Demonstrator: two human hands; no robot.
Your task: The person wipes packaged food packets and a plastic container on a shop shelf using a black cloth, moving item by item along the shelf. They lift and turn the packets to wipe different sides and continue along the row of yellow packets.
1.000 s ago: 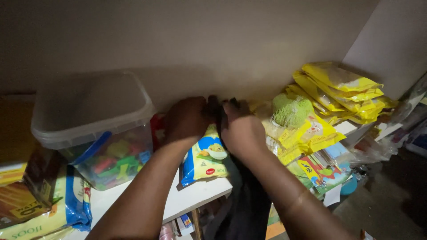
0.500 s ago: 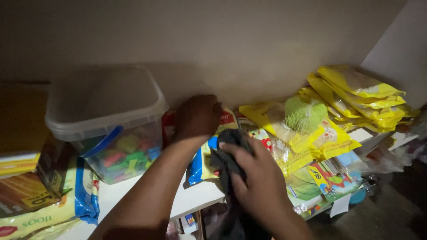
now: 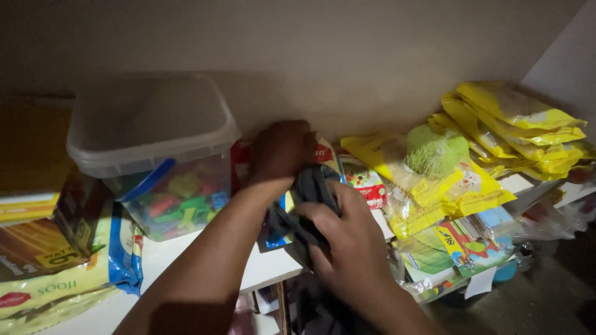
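while both hands grip dark cloth [image 3: 307,205] | left [image 3: 282,149] fisted | right [image 3: 347,248] clenched

White counter [image 3: 186,257] ran along wall. On it from left: yellow-and-blue packets [image 3: 56,291], clear lidded tub [image 3: 155,155] of coloured pieces, flat colourful packs [image 3: 363,180] at centre, stack of yellow packets [image 3: 515,124] at right, green netted bundle [image 3: 434,149] lying on those.
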